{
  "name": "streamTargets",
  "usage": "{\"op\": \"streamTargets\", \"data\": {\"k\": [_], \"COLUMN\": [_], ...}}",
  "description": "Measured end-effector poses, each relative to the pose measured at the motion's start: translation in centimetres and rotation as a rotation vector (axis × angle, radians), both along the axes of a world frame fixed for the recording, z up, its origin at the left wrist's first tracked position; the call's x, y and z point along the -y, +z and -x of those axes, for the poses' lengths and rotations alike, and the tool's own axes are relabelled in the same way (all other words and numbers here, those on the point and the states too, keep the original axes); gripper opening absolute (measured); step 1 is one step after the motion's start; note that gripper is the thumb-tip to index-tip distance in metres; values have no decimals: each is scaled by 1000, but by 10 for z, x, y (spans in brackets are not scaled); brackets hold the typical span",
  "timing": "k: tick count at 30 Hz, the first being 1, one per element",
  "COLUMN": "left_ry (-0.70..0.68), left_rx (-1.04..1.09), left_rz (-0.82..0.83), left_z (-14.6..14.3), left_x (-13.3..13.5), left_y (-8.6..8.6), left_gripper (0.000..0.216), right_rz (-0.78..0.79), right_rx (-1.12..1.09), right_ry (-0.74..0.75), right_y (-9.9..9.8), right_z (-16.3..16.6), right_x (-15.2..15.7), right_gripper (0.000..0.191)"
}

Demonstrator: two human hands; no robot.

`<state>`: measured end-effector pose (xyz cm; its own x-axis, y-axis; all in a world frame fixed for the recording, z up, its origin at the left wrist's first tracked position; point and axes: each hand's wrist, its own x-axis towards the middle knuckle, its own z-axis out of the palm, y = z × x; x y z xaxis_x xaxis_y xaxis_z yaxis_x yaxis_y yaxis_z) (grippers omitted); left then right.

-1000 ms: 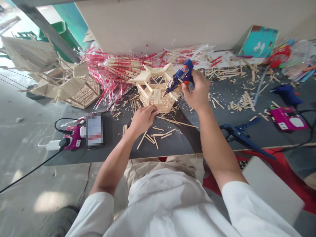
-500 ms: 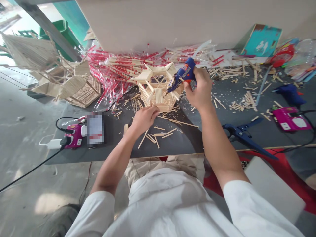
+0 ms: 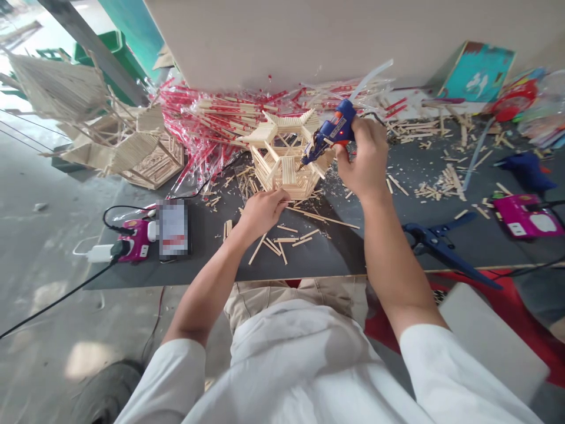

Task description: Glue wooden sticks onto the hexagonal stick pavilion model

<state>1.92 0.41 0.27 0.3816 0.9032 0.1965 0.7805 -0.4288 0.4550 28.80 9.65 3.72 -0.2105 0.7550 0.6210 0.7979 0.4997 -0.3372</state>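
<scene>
A pale model built of thin wooden sticks (image 3: 289, 171) stands on the dark table, with an open frame and slatted panels. My left hand (image 3: 265, 211) is closed at its lower front edge, thumb and fingers pinched there. My right hand (image 3: 365, 154) grips a blue hot glue gun (image 3: 332, 131) with an orange trigger and a lit red light. A clear glue stick (image 3: 373, 76) sticks out of the gun's back end. The nozzle points down and left, close to the model's front right side; whether it touches a stick I cannot tell. Loose short sticks (image 3: 282, 240) lie in front of the model.
A larger stick model (image 3: 119, 141) stands at the left. Red-and-clear wrapped stick bundles (image 3: 198, 112) lie behind. A phone-like device (image 3: 173, 229) and a magenta power strip (image 3: 136, 240) sit front left. Right are blue cutters (image 3: 441, 241), a second glue gun (image 3: 527, 169) and another magenta strip (image 3: 525, 217).
The whole view has shifted slightly. The glue gun has turned a little, and its glue stick reaches higher and further right. My left hand keeps its place at the model's lower edge.
</scene>
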Motion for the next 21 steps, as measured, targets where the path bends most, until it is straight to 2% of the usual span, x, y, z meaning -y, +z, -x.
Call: {"op": "streamTargets", "data": {"k": [9,15,21], "left_ry": [-4,-6,-3], "left_rx": [2,-21,-27], "left_rz": [5,8,14], "left_z": [0,0,0], "left_x": [1,2,3], "left_y": [3,4,5], "left_gripper": [16,17,16], "right_rz": [6,-71,-24], "right_rx": [-11,-19,-63], "right_ry": [-14,-110,-111], "right_y": [0,2,-1], "right_z": [0,-3,-4], "right_x": [2,7,6], "right_gripper": [52,49,53]}}
